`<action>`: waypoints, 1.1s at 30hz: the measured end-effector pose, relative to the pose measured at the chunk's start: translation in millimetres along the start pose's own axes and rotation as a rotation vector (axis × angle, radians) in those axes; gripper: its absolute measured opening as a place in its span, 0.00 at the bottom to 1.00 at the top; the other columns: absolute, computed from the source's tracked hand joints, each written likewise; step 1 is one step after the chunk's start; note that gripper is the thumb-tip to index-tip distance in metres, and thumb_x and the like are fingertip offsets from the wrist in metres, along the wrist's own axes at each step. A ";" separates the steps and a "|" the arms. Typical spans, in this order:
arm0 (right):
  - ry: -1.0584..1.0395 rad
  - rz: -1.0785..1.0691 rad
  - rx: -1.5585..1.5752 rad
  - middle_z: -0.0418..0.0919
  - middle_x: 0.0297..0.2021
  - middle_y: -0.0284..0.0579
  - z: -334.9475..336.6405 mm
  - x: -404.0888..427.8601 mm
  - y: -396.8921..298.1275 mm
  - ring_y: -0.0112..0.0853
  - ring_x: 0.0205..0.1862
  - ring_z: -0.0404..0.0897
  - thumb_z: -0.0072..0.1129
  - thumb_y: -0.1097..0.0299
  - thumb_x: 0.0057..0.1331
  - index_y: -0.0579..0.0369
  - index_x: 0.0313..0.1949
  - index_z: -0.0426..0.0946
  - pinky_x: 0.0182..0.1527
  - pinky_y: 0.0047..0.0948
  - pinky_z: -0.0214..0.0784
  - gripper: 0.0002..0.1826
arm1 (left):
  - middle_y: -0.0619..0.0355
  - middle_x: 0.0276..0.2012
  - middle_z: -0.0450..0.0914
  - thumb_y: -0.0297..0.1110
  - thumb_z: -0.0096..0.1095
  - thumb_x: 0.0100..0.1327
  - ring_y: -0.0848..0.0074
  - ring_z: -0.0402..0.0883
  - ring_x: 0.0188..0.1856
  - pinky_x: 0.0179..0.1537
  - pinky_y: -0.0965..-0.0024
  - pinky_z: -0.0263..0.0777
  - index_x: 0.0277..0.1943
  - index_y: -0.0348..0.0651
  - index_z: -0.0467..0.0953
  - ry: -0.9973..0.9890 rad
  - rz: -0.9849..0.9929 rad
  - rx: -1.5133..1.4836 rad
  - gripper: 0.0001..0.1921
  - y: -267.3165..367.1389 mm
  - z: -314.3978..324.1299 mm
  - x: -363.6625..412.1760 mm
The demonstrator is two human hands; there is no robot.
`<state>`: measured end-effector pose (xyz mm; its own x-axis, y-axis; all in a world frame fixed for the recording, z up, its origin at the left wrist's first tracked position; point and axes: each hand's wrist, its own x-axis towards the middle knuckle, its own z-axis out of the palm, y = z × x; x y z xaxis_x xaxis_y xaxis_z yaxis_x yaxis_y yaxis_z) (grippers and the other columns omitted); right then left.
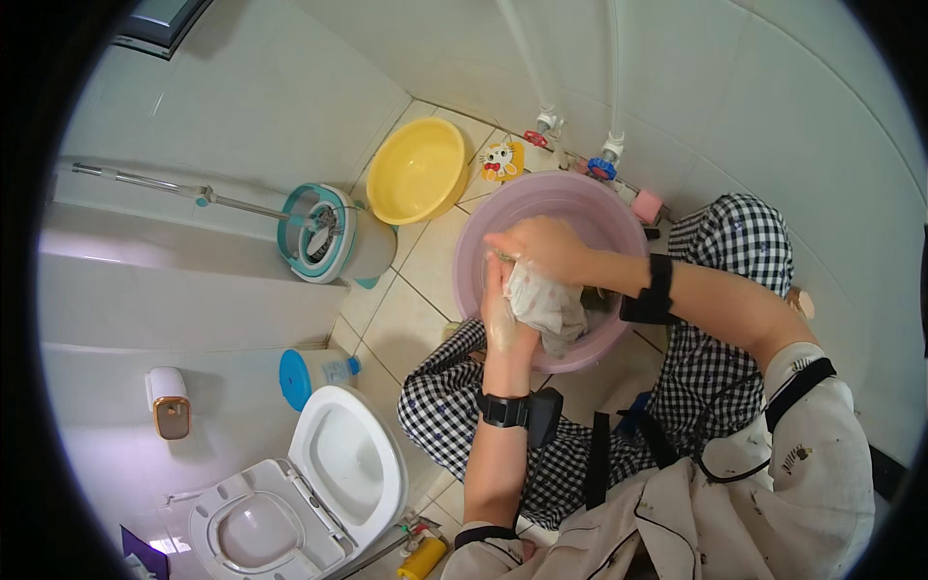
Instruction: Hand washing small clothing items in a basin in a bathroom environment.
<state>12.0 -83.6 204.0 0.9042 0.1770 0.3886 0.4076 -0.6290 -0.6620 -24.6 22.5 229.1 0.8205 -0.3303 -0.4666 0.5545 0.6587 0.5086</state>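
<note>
A wet white cloth (540, 297) with small faint marks hangs from my two hands over a pink plastic basin (464, 261). My right hand (547, 246) is closed over the upper part of the cloth. From the near left side, my left hand (500, 308) grips the same cloth, its fingers pointing away from me. Both hands look wet and meet at the cloth's top. Water and something dark (598, 299) show in the basin, partly hidden by the cloth and my right wrist.
A yellow basin (417, 174) and a teal-and-white mop bucket (315, 232) stand on the tiled floor to the left. Red (535, 138) and blue (602, 169) valve handles stick out behind the pink basin. A lidded bin (295, 378) and a toilet (355, 453) are at lower left.
</note>
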 end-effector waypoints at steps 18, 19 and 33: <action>-0.527 0.304 0.496 0.73 0.26 0.32 -90.3 19.6 0.7 0.18 0.27 0.67 0.55 0.56 0.61 0.59 0.23 0.74 0.29 0.20 0.57 0.18 | 0.61 0.32 0.78 0.26 0.60 0.61 0.86 0.73 0.34 0.36 0.84 0.64 0.38 0.37 0.73 -0.082 0.604 0.788 0.04 25.6 -8.7 -4.4; -0.531 0.300 0.497 0.73 0.26 0.32 -93.5 20.5 -1.9 0.18 0.27 0.67 0.55 0.56 0.61 0.59 0.23 0.74 0.29 0.20 0.57 0.18 | 0.61 0.32 0.78 0.26 0.59 0.62 0.86 0.73 0.34 0.37 0.84 0.64 0.38 0.38 0.72 -0.081 0.602 0.790 0.04 26.3 -9.3 -4.4; -0.465 0.415 1.168 0.65 0.21 0.29 -92.3 15.2 -6.8 0.18 0.24 0.64 0.51 0.55 0.66 0.58 0.33 0.73 0.28 0.20 0.58 0.17 | 0.58 0.40 0.78 0.36 0.55 0.65 0.81 0.75 0.40 0.43 0.77 0.68 0.47 0.35 0.71 -0.217 0.192 0.563 0.14 46.1 -6.0 -13.7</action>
<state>11.2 -146.5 273.6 0.8512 0.5194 -0.0750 -0.2506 0.2767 -0.9277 -11.1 61.4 254.6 0.8894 -0.4102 -0.2018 0.3345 0.2830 0.8989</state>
